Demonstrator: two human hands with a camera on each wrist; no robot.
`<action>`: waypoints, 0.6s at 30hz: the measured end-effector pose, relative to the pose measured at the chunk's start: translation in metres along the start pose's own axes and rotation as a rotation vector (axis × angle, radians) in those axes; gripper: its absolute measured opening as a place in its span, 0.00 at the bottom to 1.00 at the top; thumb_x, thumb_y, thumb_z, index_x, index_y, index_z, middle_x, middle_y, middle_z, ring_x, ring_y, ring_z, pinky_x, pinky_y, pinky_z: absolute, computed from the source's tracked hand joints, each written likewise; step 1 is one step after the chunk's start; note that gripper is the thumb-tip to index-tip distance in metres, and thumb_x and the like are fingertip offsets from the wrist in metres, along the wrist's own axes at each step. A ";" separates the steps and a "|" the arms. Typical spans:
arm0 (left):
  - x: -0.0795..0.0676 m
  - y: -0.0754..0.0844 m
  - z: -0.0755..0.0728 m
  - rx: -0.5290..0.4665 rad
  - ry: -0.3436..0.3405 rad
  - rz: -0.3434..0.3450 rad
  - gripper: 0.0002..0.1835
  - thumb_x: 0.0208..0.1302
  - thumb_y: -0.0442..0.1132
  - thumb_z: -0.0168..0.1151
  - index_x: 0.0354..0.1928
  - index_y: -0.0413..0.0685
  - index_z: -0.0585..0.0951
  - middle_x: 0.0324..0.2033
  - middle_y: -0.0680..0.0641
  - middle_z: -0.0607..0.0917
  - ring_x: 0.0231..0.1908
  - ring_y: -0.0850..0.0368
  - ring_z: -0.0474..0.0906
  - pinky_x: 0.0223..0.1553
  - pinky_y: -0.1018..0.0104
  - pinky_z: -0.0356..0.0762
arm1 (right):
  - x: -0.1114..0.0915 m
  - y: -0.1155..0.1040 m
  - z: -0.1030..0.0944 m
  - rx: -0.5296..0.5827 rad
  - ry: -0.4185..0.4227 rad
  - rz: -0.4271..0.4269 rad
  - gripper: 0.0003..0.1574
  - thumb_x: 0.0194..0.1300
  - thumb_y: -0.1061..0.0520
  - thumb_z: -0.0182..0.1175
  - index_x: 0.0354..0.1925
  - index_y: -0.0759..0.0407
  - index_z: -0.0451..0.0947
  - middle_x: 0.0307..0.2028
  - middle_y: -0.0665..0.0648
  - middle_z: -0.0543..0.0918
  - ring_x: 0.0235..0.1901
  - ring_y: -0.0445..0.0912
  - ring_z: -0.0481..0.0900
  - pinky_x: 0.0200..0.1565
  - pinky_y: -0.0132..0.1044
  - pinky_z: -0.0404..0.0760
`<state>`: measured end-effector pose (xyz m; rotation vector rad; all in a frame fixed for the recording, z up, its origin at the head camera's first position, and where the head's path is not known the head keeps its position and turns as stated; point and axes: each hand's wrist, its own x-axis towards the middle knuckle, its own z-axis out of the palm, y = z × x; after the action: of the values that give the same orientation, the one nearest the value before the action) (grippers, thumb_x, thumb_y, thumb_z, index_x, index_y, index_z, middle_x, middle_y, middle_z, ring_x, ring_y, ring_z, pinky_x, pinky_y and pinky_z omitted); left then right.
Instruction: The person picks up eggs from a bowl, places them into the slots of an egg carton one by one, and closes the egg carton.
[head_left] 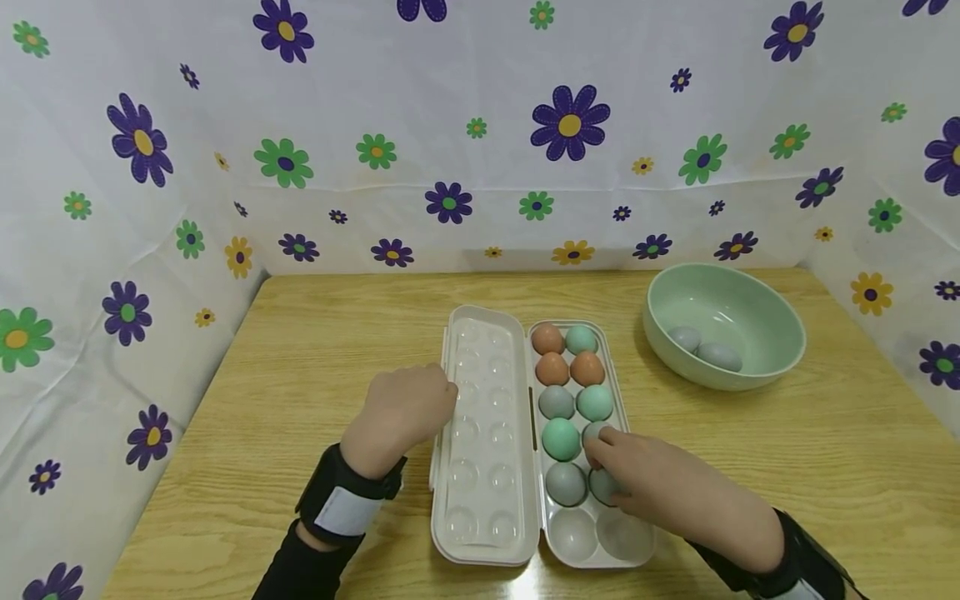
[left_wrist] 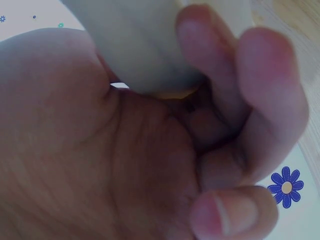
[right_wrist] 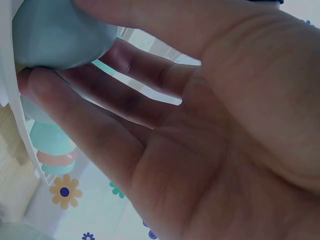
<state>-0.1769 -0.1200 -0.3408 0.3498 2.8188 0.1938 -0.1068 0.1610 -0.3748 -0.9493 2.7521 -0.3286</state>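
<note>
An egg carton (head_left: 487, 546) of clear-white plastic lies open on the table, its lid folded out to the left. My left hand (head_left: 411, 410) holds the lid's left edge; the left wrist view shows the fingers curled beside the pale plastic (left_wrist: 145, 50). Over the right half, my right hand (head_left: 656, 479) pinches a grey egg (right_wrist: 65, 37) seated in the column farther right. Just beyond the fingers, another grey egg (head_left: 594, 432) is partly covered. Brown, green and grey eggs fill the other cups, except the nearest row, where two cups (head_left: 573, 535) hold nothing.
At the back right stands a green bowl (head_left: 757, 304) with two grey eggs (head_left: 718, 357) inside. The wooden table (head_left: 322, 333) is bordered behind and at both sides by a white flowered cloth (head_left: 480, 108).
</note>
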 end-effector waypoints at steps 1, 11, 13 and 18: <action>0.000 0.000 0.000 0.000 -0.001 0.000 0.19 0.78 0.40 0.43 0.33 0.38 0.80 0.18 0.50 0.69 0.20 0.55 0.70 0.22 0.64 0.64 | 0.000 0.000 0.000 0.000 0.001 -0.007 0.26 0.50 0.62 0.78 0.40 0.51 0.71 0.36 0.45 0.75 0.31 0.38 0.74 0.34 0.34 0.76; -0.002 -0.001 -0.001 -0.004 -0.007 -0.002 0.20 0.78 0.41 0.43 0.33 0.39 0.81 0.18 0.50 0.70 0.20 0.55 0.70 0.22 0.64 0.63 | 0.000 -0.001 0.001 0.016 -0.003 -0.009 0.26 0.51 0.64 0.76 0.40 0.51 0.70 0.35 0.45 0.72 0.30 0.38 0.71 0.32 0.32 0.73; -0.002 0.000 -0.002 -0.003 -0.011 -0.003 0.20 0.78 0.41 0.43 0.33 0.39 0.81 0.18 0.50 0.71 0.20 0.55 0.70 0.23 0.64 0.64 | 0.000 -0.001 0.001 0.019 -0.003 -0.013 0.26 0.51 0.64 0.76 0.40 0.51 0.70 0.35 0.45 0.72 0.30 0.38 0.71 0.32 0.32 0.72; -0.001 -0.001 -0.001 0.006 -0.012 -0.001 0.20 0.78 0.41 0.44 0.35 0.39 0.82 0.19 0.49 0.72 0.22 0.54 0.72 0.25 0.62 0.67 | -0.001 0.000 0.001 0.015 0.005 -0.029 0.27 0.51 0.64 0.76 0.41 0.50 0.69 0.34 0.45 0.69 0.30 0.37 0.68 0.32 0.31 0.70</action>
<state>-0.1770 -0.1211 -0.3395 0.3501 2.8088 0.1822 -0.1061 0.1615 -0.3754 -0.9872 2.7382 -0.3566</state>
